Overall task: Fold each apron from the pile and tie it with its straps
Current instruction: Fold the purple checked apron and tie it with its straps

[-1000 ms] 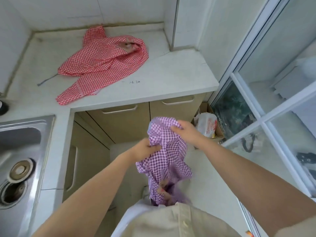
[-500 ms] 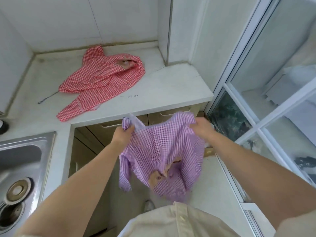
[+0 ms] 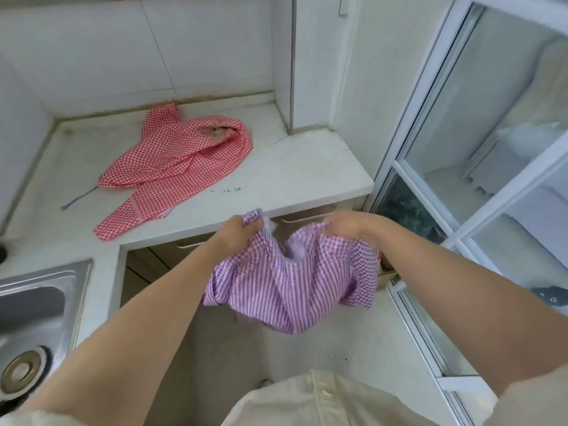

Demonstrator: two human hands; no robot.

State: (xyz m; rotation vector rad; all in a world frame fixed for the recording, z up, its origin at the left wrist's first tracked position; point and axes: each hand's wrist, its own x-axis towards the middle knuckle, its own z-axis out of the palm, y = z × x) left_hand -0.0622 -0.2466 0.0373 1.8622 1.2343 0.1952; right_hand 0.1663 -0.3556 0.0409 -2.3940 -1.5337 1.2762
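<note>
Purple apron (image 3: 292, 278): gingham and stripe, held in the air just in front of the counter's (image 3: 292, 179) front edge and below its top, sagging in a loose bunch between the two hands, lower hem hanging over the floor (image 3: 338, 358). Left hand (image 3: 236, 232): fingers curled round a gathered top corner of the purple apron, level with the counter's front edge. Right hand (image 3: 350, 226): motion-blurred, fingers curled into the other top part of the cloth, near the counter's right front corner. Red apron (image 3: 172, 167): red-and-white check, lying crumpled on the counter towards its back wall, one tail reaching the front edge at the counter's inner corner; a thin dark strap (image 3: 78, 199) trails from it to the left. White counter top shows between the red apron and the counter's right end, right up to the front edge. Counter: white, L-shaped, inner corner just left of the left hand. Drawer handle (image 3: 307, 215): under the front edge, behind the purple apron. Sink (image 3: 40, 290): steel, set in the counter's left leg. Glass door (image 3: 461, 149): white frame, standing close beside the counter's right end and bounding the floor space on that side. Writing (image 3: 227, 190): small dark marks on the counter top right of the red apron, too small to read.
</note>
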